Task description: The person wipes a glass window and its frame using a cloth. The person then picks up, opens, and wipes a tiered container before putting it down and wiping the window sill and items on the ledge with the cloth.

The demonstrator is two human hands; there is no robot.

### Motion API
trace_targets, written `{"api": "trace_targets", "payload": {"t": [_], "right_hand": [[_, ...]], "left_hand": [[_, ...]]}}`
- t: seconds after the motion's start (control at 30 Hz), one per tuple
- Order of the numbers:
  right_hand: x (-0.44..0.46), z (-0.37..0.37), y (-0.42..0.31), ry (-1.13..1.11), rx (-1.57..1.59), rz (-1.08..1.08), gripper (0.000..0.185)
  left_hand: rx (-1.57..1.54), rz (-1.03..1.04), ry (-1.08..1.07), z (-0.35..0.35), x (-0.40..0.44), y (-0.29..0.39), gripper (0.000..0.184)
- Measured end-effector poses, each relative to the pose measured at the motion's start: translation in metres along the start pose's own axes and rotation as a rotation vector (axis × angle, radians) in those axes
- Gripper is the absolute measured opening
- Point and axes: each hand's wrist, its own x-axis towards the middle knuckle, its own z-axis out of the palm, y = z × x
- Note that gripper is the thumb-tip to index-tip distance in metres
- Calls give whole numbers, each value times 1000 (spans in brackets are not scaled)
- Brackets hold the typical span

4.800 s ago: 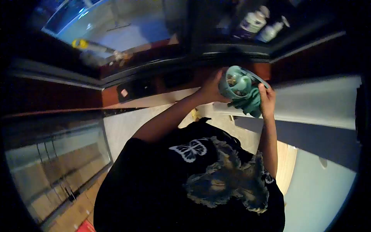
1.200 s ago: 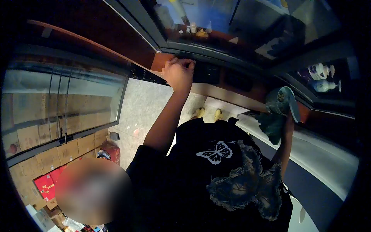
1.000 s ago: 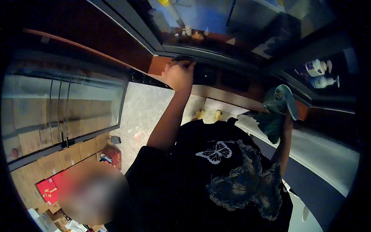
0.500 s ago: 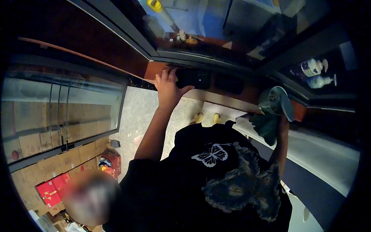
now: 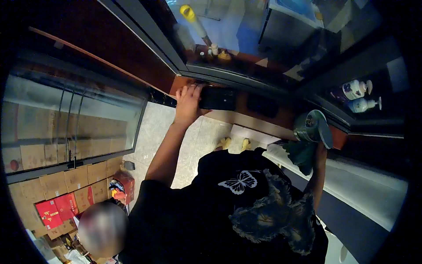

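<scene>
My left hand [image 5: 188,105] is at the left end of a black phone-like slab [image 5: 220,98] on the reddish-brown ledge [image 5: 242,102], its fingers over the far edge and its thumb along the near edge. A second dark flat object [image 5: 262,105] lies to the right of the slab. On the right, my right hand [image 5: 321,152], mostly hidden, holds up a green cup-like container [image 5: 305,127] with its round lid [image 5: 324,132] tilted open. Dark green cloth-like folds [image 5: 300,155] hang below the container.
Framed glass [image 5: 246,26] rises behind the ledge. Two pump bottles [image 5: 358,97] stand at the right, small bottles [image 5: 213,49] behind the glass. At lower left are cardboard boxes [image 5: 55,183], a red box [image 5: 57,211] and a blurred round patch [image 5: 103,229].
Both hands were on the green container at first. My left hand then bunched at the ledge's left end, spread, and closed around the slab's end. My right hand kept the container.
</scene>
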Motion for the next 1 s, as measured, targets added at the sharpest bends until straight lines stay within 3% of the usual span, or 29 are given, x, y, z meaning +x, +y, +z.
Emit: {"api": "trace_targets", "payload": {"t": [0.13, 0.23, 0.33, 0.53, 0.77, 0.8, 0.83, 0.93, 1.0], "right_hand": [[-23, 12, -42, 31, -67, 103, 70], [-7, -2, -11, -45, -128, -35, 71], [-14, 10, -23, 9, 102, 0, 70], [-10, 5, -16, -56, 143, 18, 68], [-11, 8, -22, 36, 31, 55, 68], [-11, 9, -24, 40, 17, 37, 67], [-11, 9, -25, 44, 2, 20, 67], [-4, 2, -9, -22, 44, 11, 67], [-3, 0, -6, -7, -28, 37, 67]], "left_hand": [[42, 34, 42, -15, -3, -16, 94], [11, 17, 8, -26, -2, -22, 94], [-13, 9, 8, -26, 0, -33, 93], [-19, -51, 109, -19, -1, -34, 89], [-74, -98, 253, -19, -11, -10, 79], [-134, -120, 331, -15, -11, 2, 62], [-136, -122, 331, -5, -9, 10, 62], [-225, -207, 482, 20, -3, 38, 24], [-180, -263, 463, 33, 8, 50, 25]]}}
